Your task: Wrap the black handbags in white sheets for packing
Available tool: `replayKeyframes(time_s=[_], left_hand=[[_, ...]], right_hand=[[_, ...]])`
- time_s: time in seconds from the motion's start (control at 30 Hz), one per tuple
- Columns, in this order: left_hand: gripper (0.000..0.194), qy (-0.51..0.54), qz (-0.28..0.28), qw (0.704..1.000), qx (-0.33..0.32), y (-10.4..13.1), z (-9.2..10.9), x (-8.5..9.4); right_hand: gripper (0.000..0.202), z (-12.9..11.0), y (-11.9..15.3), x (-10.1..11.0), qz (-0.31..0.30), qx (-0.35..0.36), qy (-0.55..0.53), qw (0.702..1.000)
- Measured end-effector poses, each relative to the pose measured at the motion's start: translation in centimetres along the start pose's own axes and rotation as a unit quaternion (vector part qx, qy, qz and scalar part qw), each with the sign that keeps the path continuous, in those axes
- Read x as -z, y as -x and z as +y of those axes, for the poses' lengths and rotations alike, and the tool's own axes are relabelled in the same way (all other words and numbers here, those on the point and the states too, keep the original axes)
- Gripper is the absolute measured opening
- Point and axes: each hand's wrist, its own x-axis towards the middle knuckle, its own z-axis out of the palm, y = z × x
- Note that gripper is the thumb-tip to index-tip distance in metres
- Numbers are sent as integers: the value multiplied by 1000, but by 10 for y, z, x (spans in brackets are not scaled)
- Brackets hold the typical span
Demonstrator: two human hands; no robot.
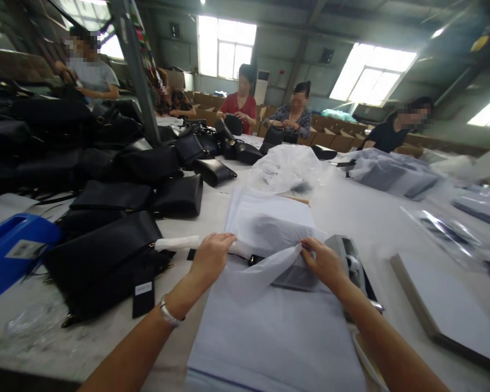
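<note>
In the middle, a dark item (296,276) lies partly wrapped in thin white tissue paper (265,272), on top of a stack of white sheets (277,337). My right hand (320,258) pinches the raised edge of the tissue on the right. On the left, my left hand (214,253) has its fingers together at the tissue's left edge, and what lies under the fingertips is hard to see. A small black piece (253,260) shows between my hands. Beside my left hand is a white-wrapped strap (177,243) joined to a black bag (106,261).
Many black bags (147,163) are piled at the left, near a blue holder (20,250). A grey device (347,256) stands right of the stack, with a board stack (453,305) farther right. Clear plastic (286,166) lies ahead. Several people are across the table.
</note>
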Motion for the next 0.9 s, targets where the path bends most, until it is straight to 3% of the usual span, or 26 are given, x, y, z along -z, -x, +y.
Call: replayKeyframes(time_s=[0.1,0.2,0.27,0.37,0.5,0.63,0.77,0.9], left_hand=[[32,63,59,996,-21,19,28,5],[74,45,36,990,-129,35,61,-8],[88,-4,38,986,-164,37,79,-23],[84,-62,46,982,-170,22,99,-37],[80,-109,27,979,-172,-9,117,-38],[73,-125,-44,983,-126,-20,117,-42],[44,-97,-98,987,-83,-28,95,-53],[53,-80,-134,985,-66,-37,82,-45]], right_hand=[[14,-2,0,0,4,-1,-17,1000],[14,-4,1,0,5,-6,-38,999],[14,-6,1,1,3,-9,-49,999],[14,-8,1,0,5,-16,-58,998],[15,-9,2,0,9,-23,-68,997],[15,-12,4,5,19,-27,-68,997],[14,-13,1,9,23,-30,-70,997],[14,-11,-1,12,19,-34,-84,996]])
